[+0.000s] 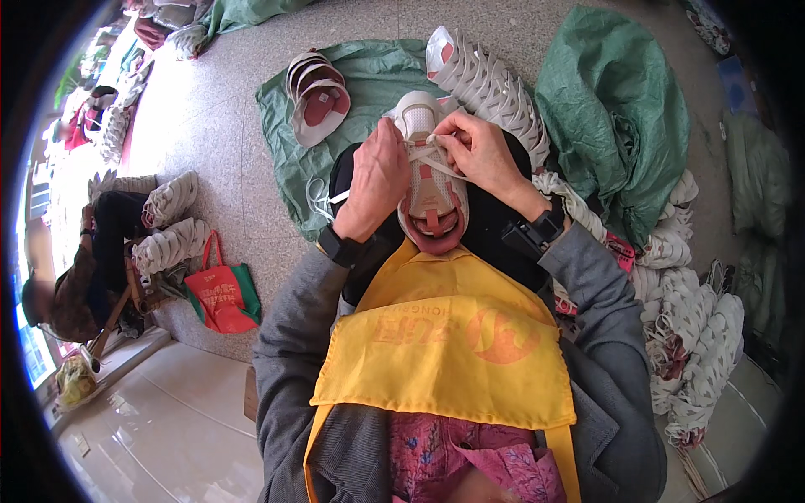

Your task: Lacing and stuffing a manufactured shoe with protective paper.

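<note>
A white and pink shoe upper (432,205) rests on my lap, its toe pointing away from me and its pink heel opening towards me. Pale flat shoelace (429,156) crosses over its front. My right hand (482,159) pinches the lace between thumb and forefinger at the upper's right side. On the left side my left hand (376,178) is closed against the upper, back of the hand up; what its fingertips hold is hidden. A loose lace end (318,199) sticks out left of that hand, beside the wrist.
Stacked shoe uppers (314,105) lie on a green sheet (281,109) ahead, with a longer row of uppers (495,88) right of it. A green sack (616,109) and more laced uppers (704,352) fill the right. Leftward are a red-green bag (222,293) and a seated person (80,281).
</note>
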`<state>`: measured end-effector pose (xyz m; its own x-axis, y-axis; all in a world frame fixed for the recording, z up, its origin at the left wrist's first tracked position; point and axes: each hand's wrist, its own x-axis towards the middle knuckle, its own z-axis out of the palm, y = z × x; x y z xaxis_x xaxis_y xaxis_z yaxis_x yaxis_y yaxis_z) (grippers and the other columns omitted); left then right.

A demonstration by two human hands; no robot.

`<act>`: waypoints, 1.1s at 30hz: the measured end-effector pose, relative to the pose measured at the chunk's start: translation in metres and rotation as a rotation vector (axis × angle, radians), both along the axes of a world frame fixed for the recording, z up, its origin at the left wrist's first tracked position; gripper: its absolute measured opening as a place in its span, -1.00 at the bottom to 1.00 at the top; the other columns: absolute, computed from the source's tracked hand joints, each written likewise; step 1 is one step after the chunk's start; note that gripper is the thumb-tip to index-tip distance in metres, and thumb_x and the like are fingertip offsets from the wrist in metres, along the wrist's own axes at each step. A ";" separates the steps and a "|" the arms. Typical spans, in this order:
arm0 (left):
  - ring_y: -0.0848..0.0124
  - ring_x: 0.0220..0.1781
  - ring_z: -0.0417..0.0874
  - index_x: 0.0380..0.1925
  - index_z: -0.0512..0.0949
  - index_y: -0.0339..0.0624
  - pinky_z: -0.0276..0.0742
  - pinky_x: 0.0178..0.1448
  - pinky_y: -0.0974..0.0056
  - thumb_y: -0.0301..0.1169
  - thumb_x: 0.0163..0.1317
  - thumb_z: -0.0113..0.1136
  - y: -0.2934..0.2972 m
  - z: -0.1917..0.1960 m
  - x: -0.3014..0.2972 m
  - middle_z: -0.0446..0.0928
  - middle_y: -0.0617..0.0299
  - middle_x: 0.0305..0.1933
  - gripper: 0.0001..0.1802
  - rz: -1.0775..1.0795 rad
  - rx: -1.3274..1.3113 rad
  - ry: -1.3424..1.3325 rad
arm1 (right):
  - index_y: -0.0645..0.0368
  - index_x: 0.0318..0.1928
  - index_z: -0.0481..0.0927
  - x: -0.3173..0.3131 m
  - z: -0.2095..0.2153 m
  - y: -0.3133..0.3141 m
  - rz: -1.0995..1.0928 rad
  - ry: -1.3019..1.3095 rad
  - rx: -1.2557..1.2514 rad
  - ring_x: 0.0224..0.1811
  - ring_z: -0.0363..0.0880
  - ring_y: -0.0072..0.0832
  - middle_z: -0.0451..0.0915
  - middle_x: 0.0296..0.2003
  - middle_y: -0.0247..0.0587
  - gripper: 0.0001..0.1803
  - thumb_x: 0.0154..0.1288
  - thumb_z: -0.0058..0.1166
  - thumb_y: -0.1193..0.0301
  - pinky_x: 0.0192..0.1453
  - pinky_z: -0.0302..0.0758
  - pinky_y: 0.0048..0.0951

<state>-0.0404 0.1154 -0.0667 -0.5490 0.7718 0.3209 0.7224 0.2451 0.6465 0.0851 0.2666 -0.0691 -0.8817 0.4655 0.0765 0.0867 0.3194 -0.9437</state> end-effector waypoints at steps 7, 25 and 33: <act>-0.17 -0.31 0.60 -0.17 0.33 -0.28 0.51 -0.24 -0.02 -0.63 0.29 0.06 -0.001 -0.006 0.007 0.52 -0.13 -0.36 -0.84 0.136 0.040 -0.005 | 0.30 -0.17 0.61 -0.002 -0.002 0.002 0.028 -0.003 0.045 -0.50 0.58 -0.72 0.63 -0.47 -0.37 -0.90 0.46 0.16 0.50 -0.45 0.52 -0.59; 0.49 -0.26 0.53 -0.30 0.55 -0.32 0.46 -0.14 0.33 -0.36 0.34 0.24 -0.011 0.003 -0.024 0.52 0.26 -0.29 -0.79 -0.110 -0.127 -0.757 | 0.31 -0.20 0.63 -0.003 -0.002 0.018 0.115 -0.134 -0.085 -0.46 0.60 -0.71 0.62 -0.42 -0.42 -0.91 0.42 0.18 0.51 -0.34 0.58 -0.60; 0.63 -0.23 0.36 -0.21 0.51 -0.17 0.30 -0.08 0.47 -0.23 0.52 0.05 -0.008 0.016 -0.025 0.42 0.45 -0.29 -0.76 -0.162 -0.208 -0.945 | 0.20 -0.18 0.58 -0.009 -0.002 0.039 0.373 -0.227 -0.454 -0.33 0.52 -0.72 0.53 -0.34 -0.48 -0.86 0.50 0.13 0.38 -0.22 0.54 -0.64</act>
